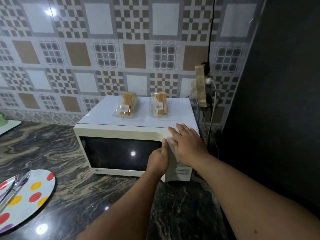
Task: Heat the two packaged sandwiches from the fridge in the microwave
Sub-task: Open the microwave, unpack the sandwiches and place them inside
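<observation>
Beyond both grips, two packaged sandwiches (127, 106) (158, 104) are parked atop the microwave (110, 118); left hand (158, 159) is curled on the door edge (164, 146) for pulling, right hand (186, 142) laid flat, bracing.

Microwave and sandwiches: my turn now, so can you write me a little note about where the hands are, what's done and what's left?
Left hand: fingers curled at the right edge of the microwave door; the grip looks like a pull to open it.
Right hand: flat, fingers straight, pressing the microwave at its top right corner.
Both packaged sandwiches stand on top of the microwave, apart, still wrapped.
Done: sandwiches out of the fridge.
Left: open the door, put both inside, heat.
</observation>
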